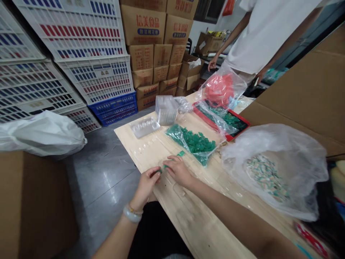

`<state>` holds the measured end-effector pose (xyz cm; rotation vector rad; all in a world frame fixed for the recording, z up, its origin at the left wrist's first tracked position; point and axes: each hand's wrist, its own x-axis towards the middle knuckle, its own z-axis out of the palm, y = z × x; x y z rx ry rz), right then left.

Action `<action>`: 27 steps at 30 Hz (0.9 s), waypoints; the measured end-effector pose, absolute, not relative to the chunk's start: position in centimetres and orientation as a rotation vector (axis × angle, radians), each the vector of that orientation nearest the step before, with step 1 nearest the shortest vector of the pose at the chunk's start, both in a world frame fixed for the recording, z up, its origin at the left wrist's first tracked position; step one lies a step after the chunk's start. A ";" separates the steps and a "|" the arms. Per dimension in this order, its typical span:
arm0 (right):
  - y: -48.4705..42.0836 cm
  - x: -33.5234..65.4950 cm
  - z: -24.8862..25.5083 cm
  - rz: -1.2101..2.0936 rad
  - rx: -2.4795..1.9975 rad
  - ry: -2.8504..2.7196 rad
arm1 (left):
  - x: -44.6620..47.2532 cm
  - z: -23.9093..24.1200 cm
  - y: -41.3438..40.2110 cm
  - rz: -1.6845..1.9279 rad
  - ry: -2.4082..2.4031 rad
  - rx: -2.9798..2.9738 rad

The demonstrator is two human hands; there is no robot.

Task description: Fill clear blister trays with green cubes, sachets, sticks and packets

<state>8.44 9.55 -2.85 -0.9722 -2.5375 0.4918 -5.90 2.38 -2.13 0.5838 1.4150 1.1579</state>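
Observation:
My left hand (pixel 147 181) is closed in a pinch at the table's front edge, with a dark green bit (pixel 160 171) at its fingertips. Right beside it, my right hand (pixel 178 172) reaches over the table with its fingers bent around a small green piece (pixel 165 166). What these pieces are is too small to make out. Another green piece (pixel 180 154) lies just beyond my right fingers. A clear plastic tray (pixel 183 190), hard to see, lies partly under my right hand. Past my hands is a clear bag of green pieces (pixel 198 142).
Clear plastic trays (pixel 145 126) and a stacked block of them (pixel 166 109) stand at the table's far end. A red tray (pixel 229 137) and a bag of small mixed pieces (pixel 269 176) lie right. A person (pixel 258 39) stands behind; crates (pixel 102 79) and cartons (pixel 142 28) are stacked beyond.

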 end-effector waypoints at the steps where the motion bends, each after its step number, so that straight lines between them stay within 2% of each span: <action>1: 9.6 8.6 -2.6 0.498 -0.948 -2.571 | -5.8 -2.4 2.4 1.152 1.434 0.617; 9: 9.7 9.3 -2.3 0.485 -0.852 -2.766 | -5.4 -4.0 2.4 1.171 1.551 0.839; 14: 9.9 9.4 -2.1 0.509 -0.827 -2.767 | -5.2 -3.5 2.1 1.187 1.540 0.759; 17: 9.1 9.2 -0.5 0.558 -0.859 -2.600 | -5.1 -2.4 2.1 1.267 1.383 0.531; 22: 8.2 8.4 1.1 0.835 -0.828 -2.387 | -4.8 -0.4 3.1 1.322 0.929 0.159; 27: 9.8 7.3 0.8 0.832 -0.925 -2.223 | -4.8 0.1 5.0 1.348 0.760 0.035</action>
